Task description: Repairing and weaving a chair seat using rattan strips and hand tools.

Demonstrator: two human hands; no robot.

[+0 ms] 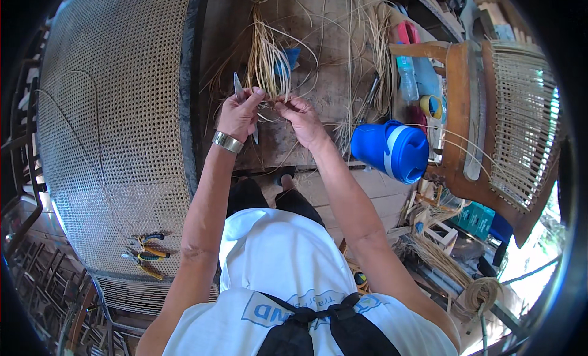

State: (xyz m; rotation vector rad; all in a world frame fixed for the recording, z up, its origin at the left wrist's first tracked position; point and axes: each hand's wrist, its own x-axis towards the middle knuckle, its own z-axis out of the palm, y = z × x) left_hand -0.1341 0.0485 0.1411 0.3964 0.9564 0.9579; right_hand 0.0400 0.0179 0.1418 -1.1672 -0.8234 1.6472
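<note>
Closed round a slim silver knife [237, 82], my left hand [237, 116] lets one end stick out above the fingers and the other below the palm. Its thumb and fingertips meet at the lower ends of a bundle of pale rattan strands [264, 59]. Just to the right, my right hand [302, 119] pinches the ends of the same strands. The bundle runs away from me across a brown wooden board, fanning out and looping on the right. A blue scrap [286, 62] lies beneath the strands.
Left stands a large woven cane panel [116, 111] with yellow-handled pliers [152, 255] on it. A blue jug [392, 151] is right of my right forearm. Beyond it are a clear bottle [407, 79], a yellow tape roll [430, 106] and a wooden chair frame [460, 111] with woven strands. Loose rattan [383, 68] lies on the far right of the board.
</note>
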